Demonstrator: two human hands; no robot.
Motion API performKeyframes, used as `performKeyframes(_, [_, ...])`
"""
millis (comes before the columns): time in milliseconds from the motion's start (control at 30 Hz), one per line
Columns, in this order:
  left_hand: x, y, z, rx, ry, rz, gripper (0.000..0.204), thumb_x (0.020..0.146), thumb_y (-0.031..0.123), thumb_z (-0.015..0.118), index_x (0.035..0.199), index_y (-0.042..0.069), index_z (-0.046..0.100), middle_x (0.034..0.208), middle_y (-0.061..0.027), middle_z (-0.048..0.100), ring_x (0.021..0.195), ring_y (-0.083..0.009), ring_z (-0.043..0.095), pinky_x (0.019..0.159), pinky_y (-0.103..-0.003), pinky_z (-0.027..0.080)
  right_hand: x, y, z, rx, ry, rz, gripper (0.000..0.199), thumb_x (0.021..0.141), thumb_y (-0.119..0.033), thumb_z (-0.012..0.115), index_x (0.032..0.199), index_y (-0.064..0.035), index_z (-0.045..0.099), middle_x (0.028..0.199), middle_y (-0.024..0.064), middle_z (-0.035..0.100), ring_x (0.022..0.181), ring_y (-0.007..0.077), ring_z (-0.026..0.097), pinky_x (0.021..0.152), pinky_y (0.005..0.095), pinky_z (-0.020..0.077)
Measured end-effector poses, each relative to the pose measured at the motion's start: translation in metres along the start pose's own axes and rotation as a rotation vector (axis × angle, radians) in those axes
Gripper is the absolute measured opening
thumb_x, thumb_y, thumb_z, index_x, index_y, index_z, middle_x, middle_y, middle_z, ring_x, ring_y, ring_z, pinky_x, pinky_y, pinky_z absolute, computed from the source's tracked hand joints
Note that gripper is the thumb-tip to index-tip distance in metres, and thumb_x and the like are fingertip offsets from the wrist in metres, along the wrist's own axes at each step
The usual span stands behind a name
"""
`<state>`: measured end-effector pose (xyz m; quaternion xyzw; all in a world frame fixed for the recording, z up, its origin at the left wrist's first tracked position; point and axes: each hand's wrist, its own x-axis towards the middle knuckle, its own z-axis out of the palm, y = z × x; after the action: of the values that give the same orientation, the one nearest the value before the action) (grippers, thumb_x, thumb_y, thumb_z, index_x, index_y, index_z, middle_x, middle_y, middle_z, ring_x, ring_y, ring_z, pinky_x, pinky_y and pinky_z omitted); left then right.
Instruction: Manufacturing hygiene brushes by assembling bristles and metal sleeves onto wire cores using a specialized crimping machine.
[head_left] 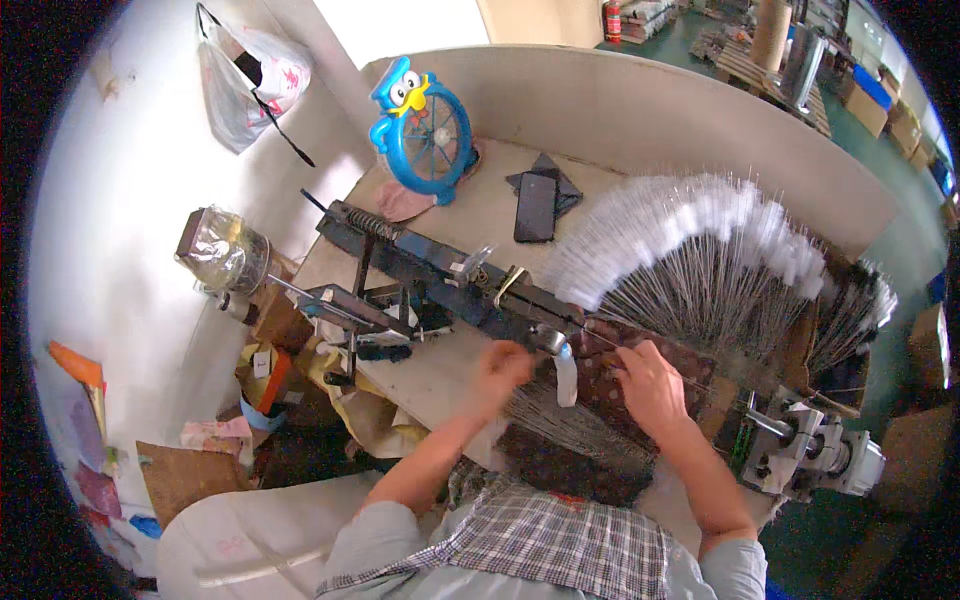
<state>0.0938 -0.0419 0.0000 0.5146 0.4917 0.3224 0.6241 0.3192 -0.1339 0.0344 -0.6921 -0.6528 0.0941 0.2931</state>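
Here, both hands [575, 378] pinching thin wires [570, 420] near the workbench [440, 375] front edge.

- Left hand [503, 368] sits curled at the near edge of the workbench [470, 215], just above a loose bundle of thin wires [570, 425].
- Right hand [650, 385] rests on a dark perforated plate [600, 385], fingers pinching a single wire.
- Between the hands stands a small white tube [566, 375].
- Behind them, a big fan of white-tipped brushes [700, 245] spreads across the bench.
- A long dark metal machine [440, 270] runs diagonally, with a motor block [815, 450] at its right end.
- Further back: black phone [535, 206], blue bird-shaped fan [425, 128].
- A plastic bag [250, 80] hangs on the wall.
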Motion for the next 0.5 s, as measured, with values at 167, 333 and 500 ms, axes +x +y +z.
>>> performKeyframes(167, [0.012,-0.019,-0.109,-0.56,0.238,-0.242,0.037,0.081,0.045,0.063,0.094,0.011,0.058,0.079,0.0013,0.055,0.071,-0.0129,0.054,0.066,-0.027,0.045,-0.006,-0.003,-0.013,0.025,-0.1,0.088,0.023,0.075,-0.009,0.065,0.097,-0.003,0.061,0.089,0.0121,0.052,0.08,0.0319,0.057,0.069,0.0394,0.0475])
performKeyframes(333, [0.015,-0.006,-0.123,-0.637,0.22,-0.289,0.031,0.08,0.039,0.065,0.091,0.011,0.062,0.074,0.0029,0.055,0.073,-0.0109,0.054,0.065,-0.026,0.044,-0.012,-0.01,-0.023,0.052,-0.147,-0.006,0.014,0.078,-0.014,0.063,0.089,-0.0056,0.061,0.085,0.0114,0.052,0.08,0.033,0.057,0.067,0.041,0.0497])
performKeyframes(500, [0.022,-0.016,-0.124,-0.698,0.276,-0.279,0.019,0.079,0.026,0.066,0.088,0.01,0.062,0.072,0.0021,0.055,0.069,-0.0101,0.052,0.058,-0.026,0.042,-0.019,-0.017,-0.038,0.071,-0.171,0.047,0.016,0.077,-0.014,0.064,0.091,-0.0063,0.063,0.087,0.0107,0.057,0.082,0.0308,0.059,0.069,0.0375,0.0508])
